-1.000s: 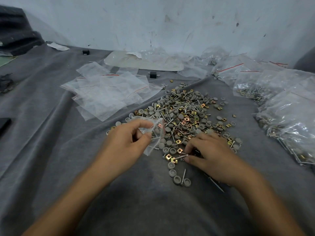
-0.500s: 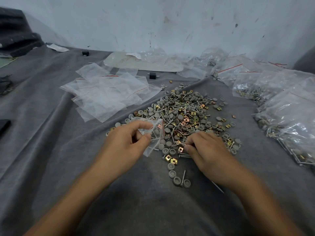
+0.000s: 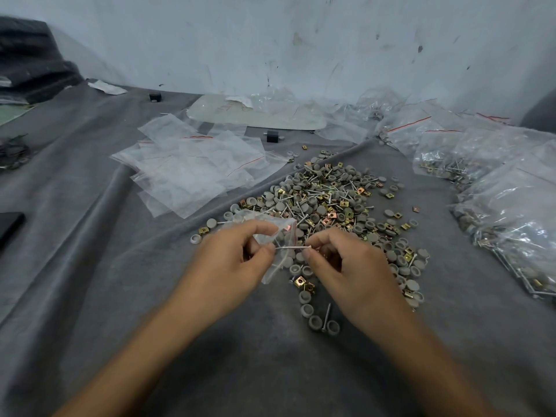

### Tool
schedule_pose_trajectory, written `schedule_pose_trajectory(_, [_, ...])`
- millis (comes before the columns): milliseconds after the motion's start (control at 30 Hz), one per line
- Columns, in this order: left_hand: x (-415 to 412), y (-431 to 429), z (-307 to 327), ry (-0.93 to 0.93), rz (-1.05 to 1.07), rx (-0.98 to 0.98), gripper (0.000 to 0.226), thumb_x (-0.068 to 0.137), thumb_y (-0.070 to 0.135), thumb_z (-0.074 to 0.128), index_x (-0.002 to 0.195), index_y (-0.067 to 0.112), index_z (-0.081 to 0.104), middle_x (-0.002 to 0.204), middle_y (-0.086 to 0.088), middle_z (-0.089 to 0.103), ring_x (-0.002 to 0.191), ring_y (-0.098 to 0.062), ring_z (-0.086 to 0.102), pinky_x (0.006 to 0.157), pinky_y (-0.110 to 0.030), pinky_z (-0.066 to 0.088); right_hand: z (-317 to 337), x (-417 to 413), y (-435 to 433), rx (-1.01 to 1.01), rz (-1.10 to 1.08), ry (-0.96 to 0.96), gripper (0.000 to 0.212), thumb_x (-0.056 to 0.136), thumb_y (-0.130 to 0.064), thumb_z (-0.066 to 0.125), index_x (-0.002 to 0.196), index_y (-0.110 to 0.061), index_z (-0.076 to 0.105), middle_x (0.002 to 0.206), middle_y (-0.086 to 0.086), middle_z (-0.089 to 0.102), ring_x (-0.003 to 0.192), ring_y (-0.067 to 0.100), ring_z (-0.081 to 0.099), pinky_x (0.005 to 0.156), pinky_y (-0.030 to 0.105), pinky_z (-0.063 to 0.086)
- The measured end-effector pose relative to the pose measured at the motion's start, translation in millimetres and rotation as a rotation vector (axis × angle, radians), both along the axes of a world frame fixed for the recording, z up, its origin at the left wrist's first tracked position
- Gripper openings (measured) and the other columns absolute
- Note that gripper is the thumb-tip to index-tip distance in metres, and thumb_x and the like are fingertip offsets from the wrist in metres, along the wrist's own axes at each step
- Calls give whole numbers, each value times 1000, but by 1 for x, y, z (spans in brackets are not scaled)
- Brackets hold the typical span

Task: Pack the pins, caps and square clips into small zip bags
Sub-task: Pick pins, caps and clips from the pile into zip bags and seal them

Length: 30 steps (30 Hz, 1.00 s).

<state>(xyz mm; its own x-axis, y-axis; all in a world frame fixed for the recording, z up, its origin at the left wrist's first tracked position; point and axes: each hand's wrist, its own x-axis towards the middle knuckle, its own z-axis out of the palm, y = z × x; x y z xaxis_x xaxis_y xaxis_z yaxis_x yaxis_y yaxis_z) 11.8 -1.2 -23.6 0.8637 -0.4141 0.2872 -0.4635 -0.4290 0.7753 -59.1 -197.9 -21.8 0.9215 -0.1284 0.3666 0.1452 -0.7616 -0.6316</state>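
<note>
A silver pin (image 3: 290,248) lay level, its tip at the mouth of a crumpled clear bag (image 3: 279,225), both held above the heap (image 3: 331,206) of grey caps (image 3: 305,297), brass clips (image 3: 300,280) and pins (image 3: 326,315). Flat empty bags (image 3: 192,167) lay left of it, filled bags (image 3: 511,212) to its right.

My forearms (image 3: 144,341) are bare along all the length I can see. My left hand (image 3: 228,266) and right hand (image 3: 355,275) are bare too, slender-fingered with plain knuckles, their outlines a little blurred.
</note>
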Motion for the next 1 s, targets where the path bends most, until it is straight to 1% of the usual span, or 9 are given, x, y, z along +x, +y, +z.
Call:
schedule_pose_trajectory(133, [0, -1, -3, 2, -12, 3, 20, 98, 27, 66, 108, 44, 65, 66, 9, 65, 58, -5, 59, 60, -31, 49, -3, 0, 7, -66, -58, -109, 9, 89, -24, 73, 98, -23, 72, 86, -17, 62, 77, 0, 59, 67, 20, 51])
schedule_pose_trajectory(200, [0, -2, -4, 2, -17, 4, 19, 98, 28, 66, 107, 45, 65, 66, 10, 65, 60, -5, 60, 61, -32, 50, -4, 0, 11, -106, -61, -175, 13, 88, -21, 75, 100, -20, 73, 90, -14, 63, 77, -2, 57, 68, 16, 50])
schedule_pose_trajectory(400, [0, -3, -4, 23, -40, 2, 18, 98, 28, 65, 108, 43, 66, 65, 6, 66, 58, -5, 60, 61, -37, 53, -6, 0, 18, -171, -49, -271, 20, 86, -19, 78, 105, -19, 74, 95, -7, 69, 88, 3, 57, 75, 19, 48])
schedule_pose_trajectory(467, [0, -3, -3, 32, -41, -6, 19, 98, 27, 64, 108, 43, 65, 66, 5, 67, 59, -7, 61, 63, -39, 54, -6, 0, 18, -116, -42, -264, 20, 85, -18, 79, 104, -22, 73, 93, -11, 67, 86, 0, 57, 75, 16, 48])
schedule_pose_trajectory(567, [0, -3, -3, 38, -39, -18, 18, 98, 27, 65, 113, 37, 68, 65, 6, 67, 60, -5, 62, 64, -36, 53, -3, 0, 16, -24, -45, -262, 13, 86, -18, 79, 92, -23, 67, 84, -17, 62, 79, 0, 60, 70, 14, 48])
schedule_pose_trajectory(700, [0, -1, -3, 49, -41, -28, 20, 98, 29, 64, 117, 36, 67, 65, 5, 66, 60, -7, 62, 64, -39, 55, 2, 0, 10, 92, -85, -278, 10, 87, -24, 77, 89, -26, 68, 78, -16, 66, 76, 3, 65, 65, 13, 50])
schedule_pose_trajectory(767, [1, -1, -3, 48, -44, -30, 19, 99, 29, 64, 116, 37, 67, 65, 4, 66, 58, -5, 60, 62, -37, 55, 3, 0, 8, 230, -70, -256, 14, 87, -21, 78, 89, -30, 68, 79, -16, 69, 75, 0, 68, 63, 8, 49])
schedule_pose_trajectory(867, [1, -1, -4, 56, -41, -39, 18, 99, 29, 64, 115, 37, 67, 65, 4, 65, 58, -4, 60, 63, -36, 54, 4, 0, 7, 374, -44, -213, 17, 87, -19, 78, 88, -33, 70, 84, -17, 71, 75, 2, 69, 63, 9, 50])
schedule_pose_trajectory(1000, [2, 0, -3, 72, -42, -45, 18, 99, 30, 64, 116, 36, 68, 64, 5, 64, 59, -6, 61, 64, -36, 54, 5, -1, 8, 417, 39, -178, 24, 89, -9, 74, 91, -33, 73, 83, -14, 72, 73, 3, 68, 61, 9, 48])
